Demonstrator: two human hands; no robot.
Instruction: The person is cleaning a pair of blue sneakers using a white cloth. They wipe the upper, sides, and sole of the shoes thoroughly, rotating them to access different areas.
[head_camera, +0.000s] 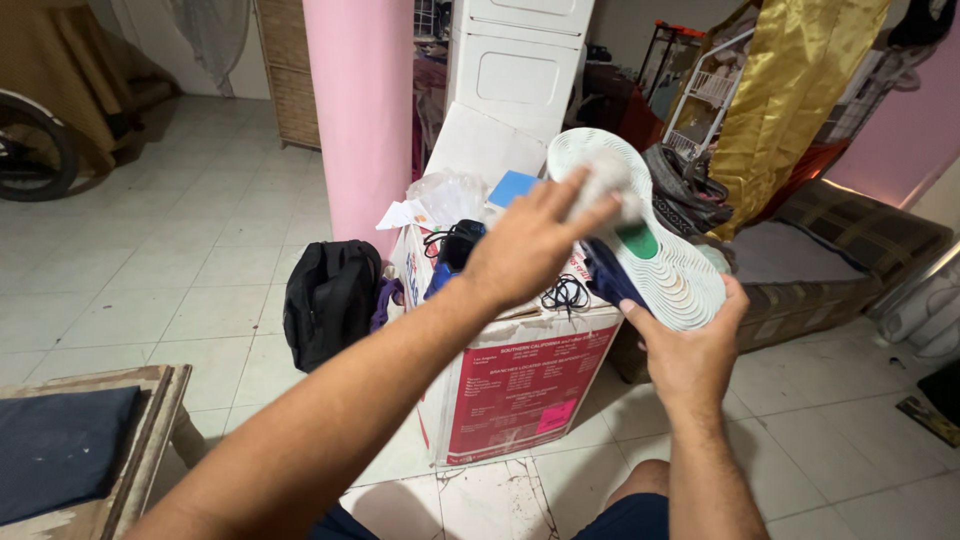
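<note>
Two bare forearms reach out from the near edge, above knees in dark blue shorts. Held up between them is a sneaker, turned so its pale, patterned sole with a green patch faces the person, well above the floor and just beyond a cardboard box. Gripping it from below is the right hand, fingers closed around the near end of the shoe. Spread over the sole's far part, the left hand presses a small whitish cloth flat against it with fingers extended. Just behind stands the open cardboard box with a red printed panel, holding cables, a clear plastic bag and a blue item. To its left a black backpack sits on the tiled floor beside a pink pillar. At near left is a worn wooden table with a dark cloth on it. To the right lies a plaid mattress and, farther off, hanging gold fabric.
</note>
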